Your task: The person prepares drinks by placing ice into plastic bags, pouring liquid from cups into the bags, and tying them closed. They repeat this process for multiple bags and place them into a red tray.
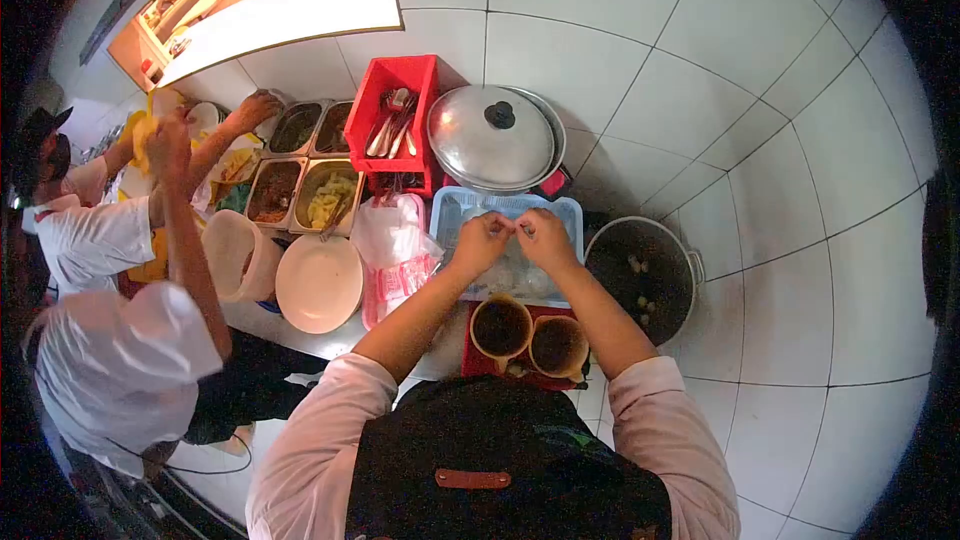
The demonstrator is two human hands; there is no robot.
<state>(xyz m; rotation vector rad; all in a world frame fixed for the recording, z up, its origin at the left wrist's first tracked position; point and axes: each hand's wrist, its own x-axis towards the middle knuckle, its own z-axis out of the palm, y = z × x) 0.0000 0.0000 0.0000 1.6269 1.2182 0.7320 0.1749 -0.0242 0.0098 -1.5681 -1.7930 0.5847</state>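
Both my hands are held close together over a light blue basket [571,230] that holds clear plastic bags [520,273]. My left hand [485,238] has its fingers pinched, and my right hand [541,237] is pinched too, the fingertips nearly touching. What lies between the fingers is too small to make out. Just below the basket are two cups of dark liquid, one on the left [501,327] and one on the right [558,345], on a red tray [477,361]. A large pot [647,270] with dark contents stands right of my right hand.
A lidded metal pot [492,137] and a red cutlery box [423,100] stand behind the basket. To the left are a pink tray [371,310], pale plates [319,283], a white container [232,258] and food pans [325,197]. Two people [120,370] stand at the far left.
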